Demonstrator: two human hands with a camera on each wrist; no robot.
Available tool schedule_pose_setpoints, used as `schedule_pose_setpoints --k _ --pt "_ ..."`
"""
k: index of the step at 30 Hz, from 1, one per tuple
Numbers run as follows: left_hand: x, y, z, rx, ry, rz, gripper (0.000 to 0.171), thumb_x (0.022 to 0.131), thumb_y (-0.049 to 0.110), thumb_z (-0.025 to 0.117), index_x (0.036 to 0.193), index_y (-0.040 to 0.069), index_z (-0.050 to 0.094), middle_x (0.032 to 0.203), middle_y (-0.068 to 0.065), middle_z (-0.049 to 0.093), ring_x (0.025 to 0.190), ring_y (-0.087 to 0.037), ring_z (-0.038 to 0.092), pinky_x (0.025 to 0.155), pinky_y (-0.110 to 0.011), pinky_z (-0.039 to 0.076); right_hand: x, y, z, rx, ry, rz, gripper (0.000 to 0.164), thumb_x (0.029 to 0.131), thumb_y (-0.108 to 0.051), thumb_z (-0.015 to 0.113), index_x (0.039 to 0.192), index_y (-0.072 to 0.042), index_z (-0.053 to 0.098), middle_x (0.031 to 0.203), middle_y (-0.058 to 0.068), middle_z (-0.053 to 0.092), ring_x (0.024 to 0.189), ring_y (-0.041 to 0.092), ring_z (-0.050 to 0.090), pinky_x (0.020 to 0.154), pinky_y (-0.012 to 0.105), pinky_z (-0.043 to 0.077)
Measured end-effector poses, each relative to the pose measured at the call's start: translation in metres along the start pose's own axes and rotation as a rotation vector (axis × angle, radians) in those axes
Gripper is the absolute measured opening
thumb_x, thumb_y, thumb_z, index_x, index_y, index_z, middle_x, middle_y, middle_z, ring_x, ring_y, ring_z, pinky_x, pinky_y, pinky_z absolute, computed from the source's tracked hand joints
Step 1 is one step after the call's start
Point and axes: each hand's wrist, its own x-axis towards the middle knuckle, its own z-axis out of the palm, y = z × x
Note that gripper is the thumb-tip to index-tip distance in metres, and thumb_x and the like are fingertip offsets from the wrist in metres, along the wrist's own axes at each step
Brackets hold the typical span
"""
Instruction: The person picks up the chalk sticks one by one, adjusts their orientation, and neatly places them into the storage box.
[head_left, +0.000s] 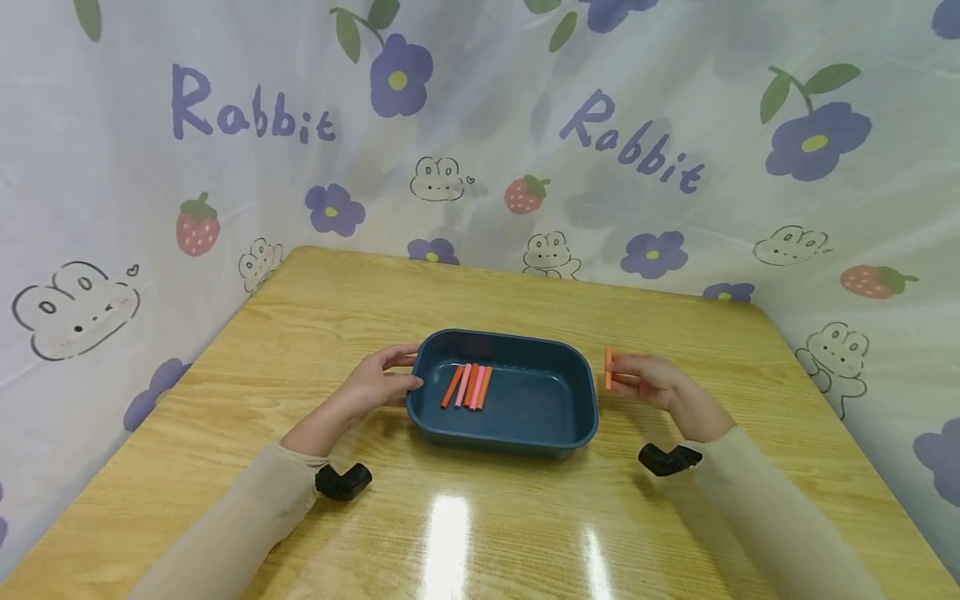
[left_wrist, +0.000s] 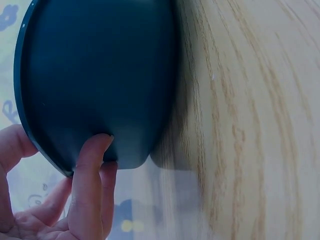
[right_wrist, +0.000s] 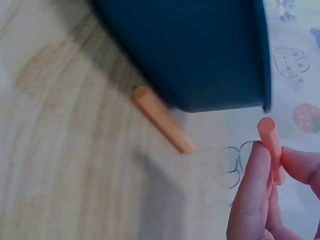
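Observation:
A dark blue rectangular tub [head_left: 525,417] sits on the table, with several red, pink and orange sticks [head_left: 471,387] lying side by side in its left half. At its left end my left hand [head_left: 378,379] holds the rim, fingers against the outer wall [left_wrist: 100,80]. Just off the right end, my right hand [head_left: 648,379] pinches a short orange stick [right_wrist: 270,142] between thumb and fingertips. Another orange stick [right_wrist: 165,120] lies close beside the tub's wall in the right wrist view; in the head view I cannot tell it apart from the held one.
The wooden table [head_left: 337,300] has a glossy top. A white curtain [head_left: 480,108] with printed rabbits, flowers and strawberries stands behind and on both sides. Black wrist mounts [head_left: 345,482] show at both sleeves.

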Motion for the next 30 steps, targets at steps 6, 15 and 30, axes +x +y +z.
schedule_pose_setpoints --k 6,15,30 --pt "0.000 -0.001 -0.001 -0.008 -0.001 0.002 0.060 0.088 0.002 0.059 0.143 0.006 0.035 0.136 -0.023 0.038 0.100 -0.030 0.060 0.075 -0.038 0.055 0.000 -0.016 0.009 -0.009 -0.017 -0.016 0.059 0.094 0.002 0.049 0.143 0.010 0.016 0.094 0.006 0.057 0.083 0.015 0.064 0.082 0.026 0.052" --pt "0.000 -0.002 -0.001 0.001 -0.008 0.006 0.061 0.088 0.003 0.059 0.143 0.006 0.034 0.136 -0.023 0.038 0.099 -0.029 0.061 0.075 -0.038 0.055 0.002 -0.032 0.025 -0.020 -0.059 -0.021 0.032 0.095 0.001 0.047 0.127 0.001 0.041 0.095 0.005 0.058 0.084 0.014 0.063 0.083 0.025 0.051" --pt "-0.002 0.003 -0.001 0.021 0.002 0.002 0.060 0.088 0.003 0.059 0.143 0.005 0.034 0.136 -0.024 0.039 0.097 -0.029 0.062 0.075 -0.038 0.055 0.011 -0.043 0.051 0.000 -0.054 0.011 0.051 0.096 0.001 0.046 0.141 0.006 0.024 0.091 0.005 0.062 0.087 0.017 0.063 0.086 0.027 0.050"
